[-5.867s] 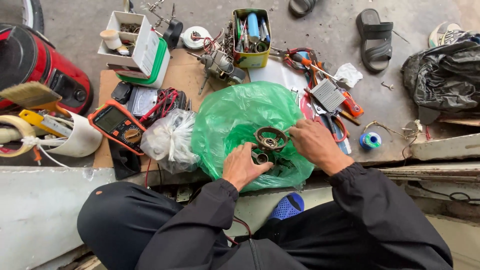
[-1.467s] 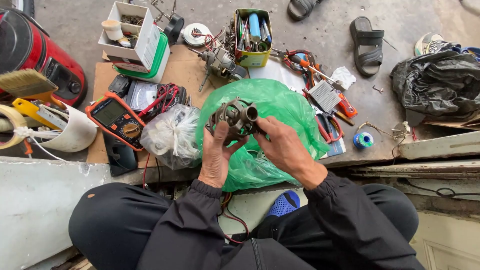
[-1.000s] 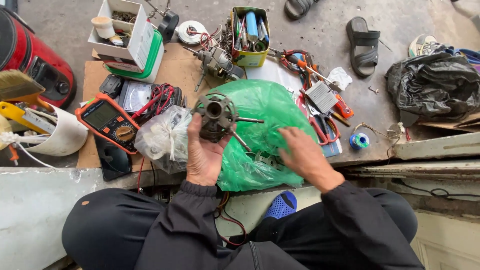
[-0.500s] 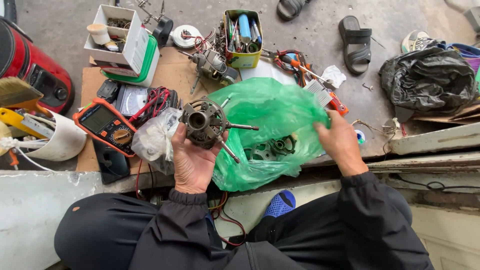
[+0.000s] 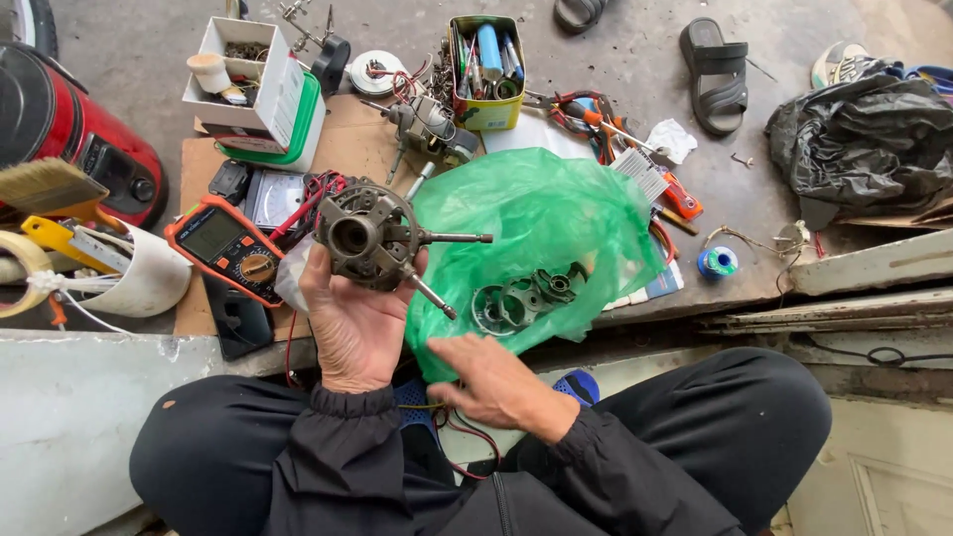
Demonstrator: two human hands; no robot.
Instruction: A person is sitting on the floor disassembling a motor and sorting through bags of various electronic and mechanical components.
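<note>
The left hand (image 5: 352,323) is raised palm up, fingers curled round a grey motor (image 5: 365,236) whose shaft points right toward the green bag (image 5: 531,223). The right hand (image 5: 491,377) lies low over the lap, palm down, fingers loosely spread and pinching the bag's near edge (metal parts (image 5: 521,298) show through the plastic). Just left of the motor an orange multimeter (image 5: 226,248) rests on cardboard (image 5: 347,149) on the floor, with a tin (image 5: 486,60) of tools at the cardboard's far right corner.
</note>
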